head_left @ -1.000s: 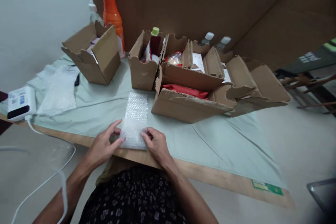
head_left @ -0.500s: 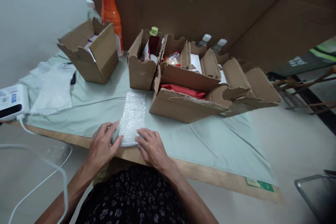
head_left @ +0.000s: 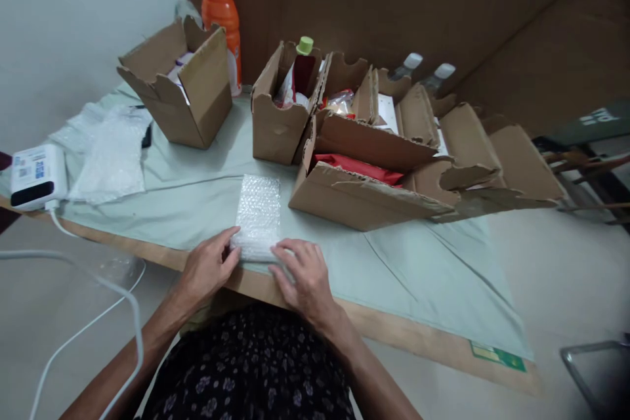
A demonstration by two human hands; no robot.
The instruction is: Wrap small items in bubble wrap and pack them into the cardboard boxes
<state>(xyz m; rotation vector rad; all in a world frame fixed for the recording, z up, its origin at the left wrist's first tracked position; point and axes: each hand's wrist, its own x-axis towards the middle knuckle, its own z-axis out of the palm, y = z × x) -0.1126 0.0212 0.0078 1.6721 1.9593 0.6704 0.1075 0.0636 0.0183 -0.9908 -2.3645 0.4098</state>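
A strip of bubble wrap (head_left: 259, 207) lies on the cloth in front of me. Its near end is folded over into a thicker band close to the table's front edge. My left hand (head_left: 212, 264) grips the left end of that fold between thumb and fingers. At the right end, the fingers of my right hand (head_left: 304, 273) are curled onto the wrap, with the thumb near the lower edge. Whether anything lies inside the fold I cannot make out.
Beyond the wrap stands a cardboard box (head_left: 367, 200) holding a red packet (head_left: 359, 168), with several more boxes behind it. Another box (head_left: 197, 105) is at the left by an orange bottle (head_left: 220, 13). More bubble wrap (head_left: 111, 161) and a white device (head_left: 39, 177) with a cable lie left.
The near end of the bubble wrap has been turned further away from me, and the flat part looks shorter. Both hands moved slightly with it. The whole view has shifted a little.
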